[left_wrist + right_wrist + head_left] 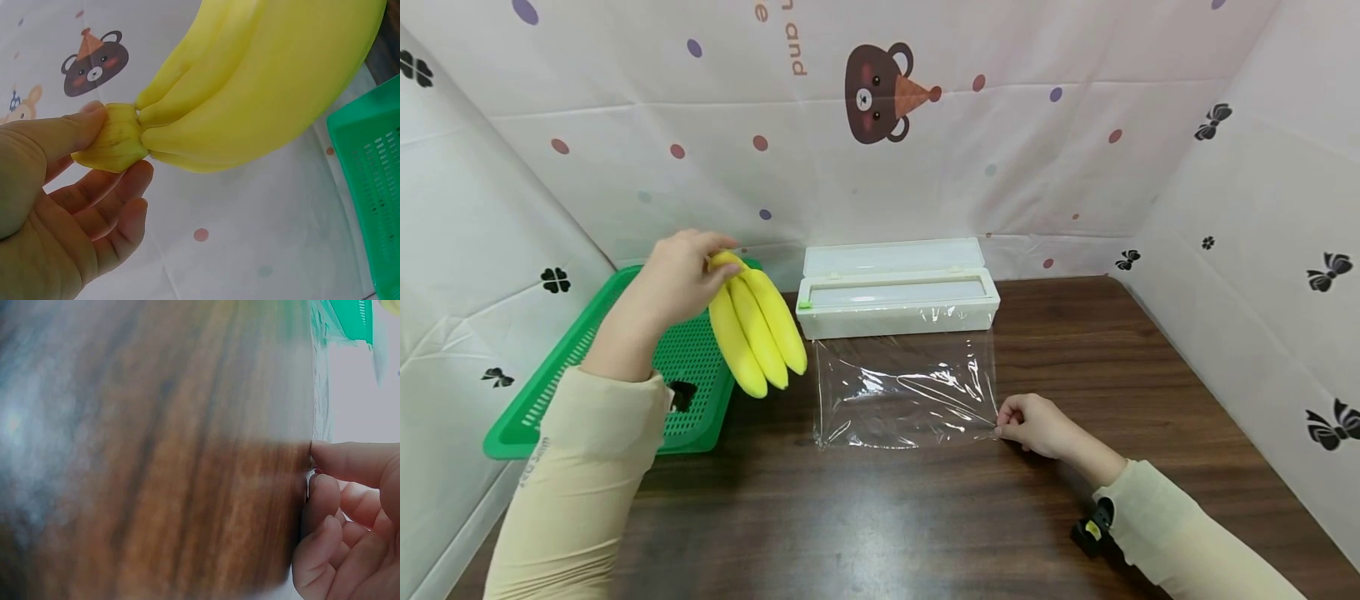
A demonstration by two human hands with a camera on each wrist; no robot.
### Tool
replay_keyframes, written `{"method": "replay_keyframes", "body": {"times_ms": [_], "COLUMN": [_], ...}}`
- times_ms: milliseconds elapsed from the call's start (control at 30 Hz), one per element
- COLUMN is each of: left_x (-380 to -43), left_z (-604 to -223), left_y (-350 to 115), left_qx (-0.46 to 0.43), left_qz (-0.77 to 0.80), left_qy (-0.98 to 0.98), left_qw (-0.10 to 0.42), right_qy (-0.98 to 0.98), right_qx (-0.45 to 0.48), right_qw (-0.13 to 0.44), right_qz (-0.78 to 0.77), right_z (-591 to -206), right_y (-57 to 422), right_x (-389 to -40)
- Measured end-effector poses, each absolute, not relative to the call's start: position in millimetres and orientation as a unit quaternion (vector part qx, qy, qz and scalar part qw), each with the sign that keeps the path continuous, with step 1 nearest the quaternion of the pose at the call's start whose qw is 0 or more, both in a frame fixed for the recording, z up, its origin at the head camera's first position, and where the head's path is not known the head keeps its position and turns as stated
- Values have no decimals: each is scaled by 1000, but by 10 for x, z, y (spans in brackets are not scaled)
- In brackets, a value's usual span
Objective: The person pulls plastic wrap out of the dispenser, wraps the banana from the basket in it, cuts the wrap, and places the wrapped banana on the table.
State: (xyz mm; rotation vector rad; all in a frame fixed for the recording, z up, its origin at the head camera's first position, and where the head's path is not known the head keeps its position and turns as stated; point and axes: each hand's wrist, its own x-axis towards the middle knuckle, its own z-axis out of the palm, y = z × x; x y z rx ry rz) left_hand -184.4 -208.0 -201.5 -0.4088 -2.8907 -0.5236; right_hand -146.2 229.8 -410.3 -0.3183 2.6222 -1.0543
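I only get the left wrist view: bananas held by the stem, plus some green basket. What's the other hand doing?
Observer: The right hand pinches the near right corner of a clear film.
Operator: Where does that film lead at its far end?
Observer: To the front of a white box.
Operator: And do the bananas hang over the film?
Observer: No, in the head view they are off to its left.
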Motion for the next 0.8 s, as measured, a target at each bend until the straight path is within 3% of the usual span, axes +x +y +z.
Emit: {"method": "replay_keyframes", "body": {"times_ms": [800], "left_x": [-1870], "left_z": [-2182], "left_y": [-1957], "left_qx": [-145], "left_qz": [-182], "left_qy": [-970], "left_qw": [70], "right_qy": [915], "right_qx": [-117], "right_qw": [140], "right_qz": [-359], "right_z": [-4092], "right_y": [2297], "right_x": [-1462]}}
